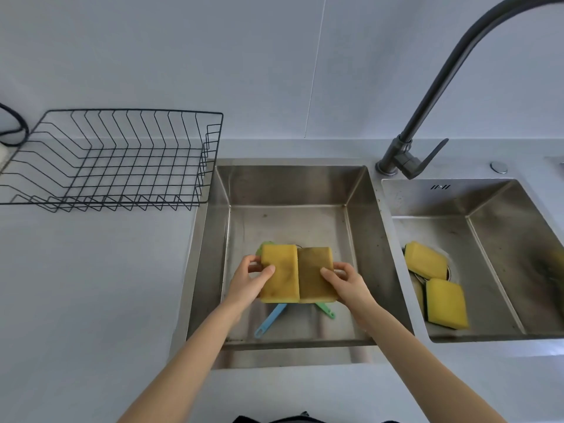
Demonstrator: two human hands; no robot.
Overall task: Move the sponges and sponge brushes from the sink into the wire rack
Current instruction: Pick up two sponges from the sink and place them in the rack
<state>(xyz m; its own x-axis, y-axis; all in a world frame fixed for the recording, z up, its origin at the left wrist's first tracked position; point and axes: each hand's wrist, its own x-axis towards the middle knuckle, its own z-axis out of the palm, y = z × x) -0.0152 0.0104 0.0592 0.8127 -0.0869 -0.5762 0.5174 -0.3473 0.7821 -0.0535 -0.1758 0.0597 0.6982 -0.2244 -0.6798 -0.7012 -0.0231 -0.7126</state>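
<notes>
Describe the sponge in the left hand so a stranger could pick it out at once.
Start at the left basin, beside the wire rack. Two sponges are held side by side above it; the left hand grips the brighter yellow sponge, the neighbour being browner.

Brushed stainless-steel left sink basin with dull, water-marked walls. Two porous yellow foam sponges, stained brownish. Blue plastic brush handle and green plastic brush handle, smooth. Thin black coated wire rack. Matt pale grey worktop. Dark matt metal tap.
</notes>
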